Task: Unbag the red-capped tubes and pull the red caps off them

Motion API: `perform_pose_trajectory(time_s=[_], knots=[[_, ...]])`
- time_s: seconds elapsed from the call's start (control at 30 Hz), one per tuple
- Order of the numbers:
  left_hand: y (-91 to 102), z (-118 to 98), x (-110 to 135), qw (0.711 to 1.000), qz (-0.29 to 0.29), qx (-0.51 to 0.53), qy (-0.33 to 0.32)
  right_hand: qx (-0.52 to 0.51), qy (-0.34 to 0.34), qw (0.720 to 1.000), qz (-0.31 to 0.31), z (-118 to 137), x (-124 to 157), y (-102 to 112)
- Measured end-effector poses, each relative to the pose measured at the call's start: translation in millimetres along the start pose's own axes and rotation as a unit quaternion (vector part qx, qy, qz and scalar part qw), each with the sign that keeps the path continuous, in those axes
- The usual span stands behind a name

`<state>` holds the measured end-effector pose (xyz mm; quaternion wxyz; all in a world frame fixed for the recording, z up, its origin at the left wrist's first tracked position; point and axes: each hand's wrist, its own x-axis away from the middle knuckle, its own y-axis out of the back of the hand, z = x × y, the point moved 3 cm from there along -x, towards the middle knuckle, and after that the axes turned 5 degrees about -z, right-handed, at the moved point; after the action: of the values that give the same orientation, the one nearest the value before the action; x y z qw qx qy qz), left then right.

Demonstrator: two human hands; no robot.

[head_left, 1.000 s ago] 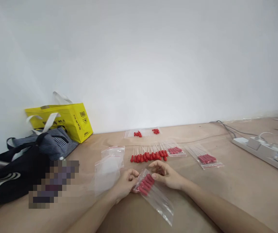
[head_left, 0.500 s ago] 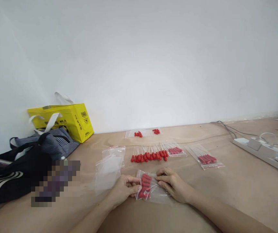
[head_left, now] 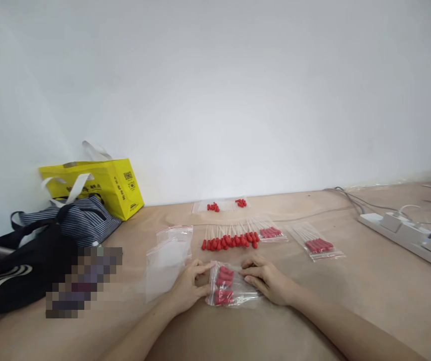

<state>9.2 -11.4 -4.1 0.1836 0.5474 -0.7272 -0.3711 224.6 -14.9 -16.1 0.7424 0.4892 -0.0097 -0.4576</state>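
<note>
A clear zip bag (head_left: pixel 240 300) lies flat on the table in front of me, holding several red-tipped white sticks (head_left: pixel 225 297), their red ends toward its left side. My left hand (head_left: pixel 188 287) is at the left edge of this bag. Its thumb and forefinger are spread apart, with the tips touching the bag's edge. My right hand (head_left: pixel 266 281) rests at the bag's right side, fingers bent onto the plastic. Just beyond the bag, a row of loose red-tipped sticks (head_left: pixel 230 242) lies with the red ends toward me.
Flat clear bags (head_left: pixel 168 258) lie left of the row. Filled bags of red-tipped sticks lie behind it (head_left: pixel 221 206) and to the right (head_left: pixel 318 244). A white power strip (head_left: pixel 407 240) sits at right. A yellow bag (head_left: pixel 106 185), striped bag (head_left: pixel 74 220) and black bag (head_left: pixel 27 276) stand left.
My left thumb and forefinger have parted from their pinch on the bag's left edge. The bag lies flatter, and its red ends have shifted slightly. My right hand has barely moved.
</note>
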Motion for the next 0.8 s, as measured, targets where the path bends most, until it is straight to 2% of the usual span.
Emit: perform_pose_trajectory(time_s=[0.13,0.27,0.47,0.63,0.8], knots=[[1.8,-2,2,0.999,0.021,0.025,-0.023,0.003,-0.002,1.000,0.000,0,-1,1],[3.6,-5,4,0.999,0.040,-0.009,-0.013,0.009,0.001,1.000,0.000,-1,-1,1],[6.0,-19,8,0.994,0.001,-0.013,-0.106,0.025,0.000,1.000,-0.012,-7,-2,-3],[-0.1,-24,9,0.983,0.081,0.050,-0.156,0.047,0.000,0.998,-0.029,-11,-3,-8],[2.2,-30,11,0.984,0.087,-0.013,-0.152,0.068,0.003,0.997,-0.031,-6,-2,-5]])
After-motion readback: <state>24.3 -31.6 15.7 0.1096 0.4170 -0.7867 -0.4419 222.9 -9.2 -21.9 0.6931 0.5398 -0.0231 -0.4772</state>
